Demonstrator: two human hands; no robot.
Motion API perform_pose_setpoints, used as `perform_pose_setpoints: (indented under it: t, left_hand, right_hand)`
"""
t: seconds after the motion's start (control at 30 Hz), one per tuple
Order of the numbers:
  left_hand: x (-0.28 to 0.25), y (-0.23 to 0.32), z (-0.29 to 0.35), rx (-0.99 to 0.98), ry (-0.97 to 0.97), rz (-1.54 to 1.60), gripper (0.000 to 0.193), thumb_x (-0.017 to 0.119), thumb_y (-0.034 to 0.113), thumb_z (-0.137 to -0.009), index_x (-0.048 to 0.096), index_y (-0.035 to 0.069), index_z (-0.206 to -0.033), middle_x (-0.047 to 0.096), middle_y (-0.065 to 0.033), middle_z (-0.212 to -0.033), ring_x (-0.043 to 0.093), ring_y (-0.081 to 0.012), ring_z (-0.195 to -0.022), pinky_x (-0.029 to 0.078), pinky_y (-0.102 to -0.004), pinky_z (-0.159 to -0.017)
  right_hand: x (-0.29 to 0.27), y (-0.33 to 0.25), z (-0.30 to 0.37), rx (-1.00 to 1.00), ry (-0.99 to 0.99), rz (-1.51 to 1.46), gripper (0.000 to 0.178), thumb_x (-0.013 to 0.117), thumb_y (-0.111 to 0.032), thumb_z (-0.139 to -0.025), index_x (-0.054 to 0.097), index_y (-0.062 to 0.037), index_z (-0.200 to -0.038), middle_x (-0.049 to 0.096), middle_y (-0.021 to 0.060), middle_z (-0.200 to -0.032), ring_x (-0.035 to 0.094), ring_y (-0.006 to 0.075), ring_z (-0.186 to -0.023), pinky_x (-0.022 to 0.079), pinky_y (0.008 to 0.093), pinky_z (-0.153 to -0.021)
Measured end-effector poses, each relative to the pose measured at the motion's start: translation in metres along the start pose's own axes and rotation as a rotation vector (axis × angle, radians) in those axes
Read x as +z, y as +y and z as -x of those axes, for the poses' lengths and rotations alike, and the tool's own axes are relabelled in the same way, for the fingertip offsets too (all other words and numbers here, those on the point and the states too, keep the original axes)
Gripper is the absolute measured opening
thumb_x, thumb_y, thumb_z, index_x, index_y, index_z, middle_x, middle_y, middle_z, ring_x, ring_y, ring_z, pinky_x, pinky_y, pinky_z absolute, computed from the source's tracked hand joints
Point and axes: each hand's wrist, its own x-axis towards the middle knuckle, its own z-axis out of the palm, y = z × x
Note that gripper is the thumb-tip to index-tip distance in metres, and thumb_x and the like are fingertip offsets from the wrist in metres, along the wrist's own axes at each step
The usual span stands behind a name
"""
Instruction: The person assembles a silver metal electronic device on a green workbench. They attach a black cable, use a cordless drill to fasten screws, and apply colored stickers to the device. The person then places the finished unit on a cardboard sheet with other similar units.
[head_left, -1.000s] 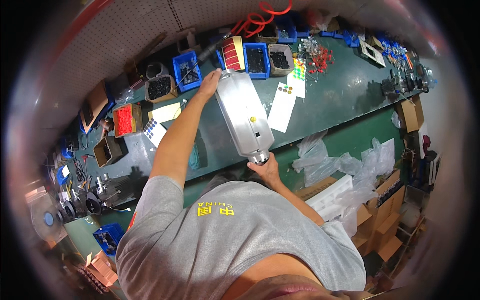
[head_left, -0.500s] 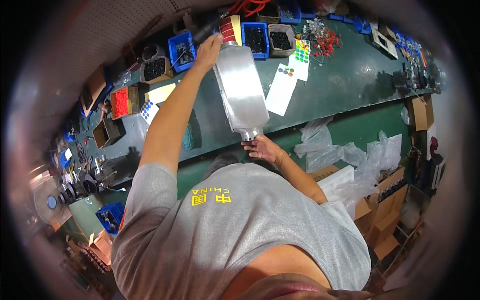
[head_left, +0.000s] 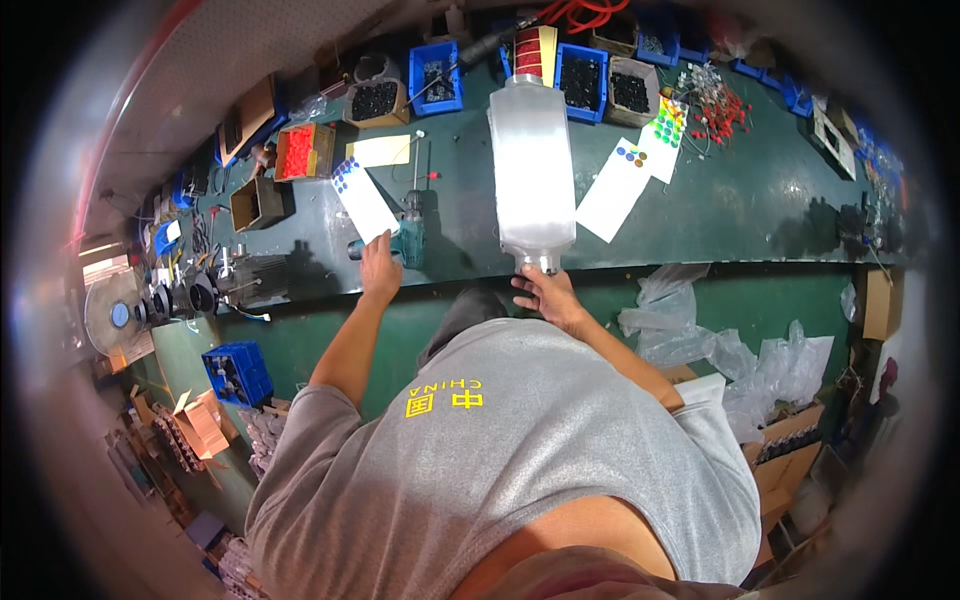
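Observation:
A silver metal housing [head_left: 534, 165], boxy with a narrow neck at each end, lies lengthwise across the bench's front half. My right hand [head_left: 548, 297] grips its near neck, thumb on top and fingers curled below. Against the far neck stands a dark-red banded roll [head_left: 528, 52]. To the left, my left hand [head_left: 380, 268] has its fingertips closed at the lower end of a white sheet with blue round stickers [head_left: 362, 197]. A teal power drill [head_left: 412, 238] lies beside and partly behind this hand, its bit pointing away.
Blue bins [head_left: 437, 78] and boxes of small black parts [head_left: 374, 102] line the back. Right of the housing lie white sticker sheets [head_left: 612, 200] and a heap of red-tipped parts [head_left: 720, 115]. A box of red pieces [head_left: 303, 152] stands left. Plastic bags [head_left: 670, 320] hang below the front edge.
My left hand has left the far end of the housing and come down and left to the sticker sheet. My right hand stays at the near neck. The drill now shows.

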Motion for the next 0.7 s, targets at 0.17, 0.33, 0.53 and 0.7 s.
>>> perform_pose_setpoints:
  t: [0.17,0.33,0.53,0.7]
  left_hand:
    - [0.004,-0.022,0.01,0.03,-0.046,-0.139,0.076,0.06,-0.003,-0.079,0.04,0.017,-0.149,0.046,-0.0111,-0.143,0.042,-0.0313,-0.135,0.027,-0.0502,-0.117]
    - [0.016,-0.029,-0.022,0.163,-0.046,-0.173,0.075,0.062,-0.001,-0.079,0.04,0.018,-0.149,0.052,-0.0101,-0.132,0.047,-0.0297,-0.128,0.029,-0.0493,-0.115]
    - [0.023,-0.03,-0.033,0.184,-0.096,-0.28,0.079,0.064,0.001,-0.08,0.035,0.021,-0.151,0.053,-0.0113,-0.124,0.051,-0.0307,-0.122,0.033,-0.0474,-0.109]
    - [0.015,-0.033,-0.025,0.378,0.015,-0.241,0.078,0.068,0.005,-0.077,0.039,0.02,-0.148,0.053,-0.0112,-0.121,0.052,-0.031,-0.118,0.038,-0.0469,-0.102]
  right_hand:
    - [0.001,-0.001,-0.002,-0.021,0.024,-0.017,0.043,0.073,-0.03,-0.092,0.055,-0.0082,-0.124,0.061,0.0032,-0.108,0.064,0.0184,-0.1,0.06,0.0382,-0.079]
    - [-0.005,0.004,-0.003,-0.069,0.103,0.08,0.036,0.064,-0.03,-0.097,0.058,-0.0074,-0.124,0.067,0.0041,-0.111,0.063,0.0147,-0.099,0.055,0.0323,-0.079]
    - [0.002,0.01,-0.005,-0.102,0.147,0.113,0.04,0.071,-0.036,-0.091,0.059,-0.0099,-0.12,0.066,0.0041,-0.108,0.063,0.0146,-0.096,0.055,0.033,-0.08]
    - [0.004,0.013,-0.006,-0.097,0.108,0.07,0.052,0.074,-0.041,-0.089,0.054,-0.01,-0.126,0.063,0.0051,-0.112,0.061,0.0165,-0.102,0.056,0.035,-0.083]
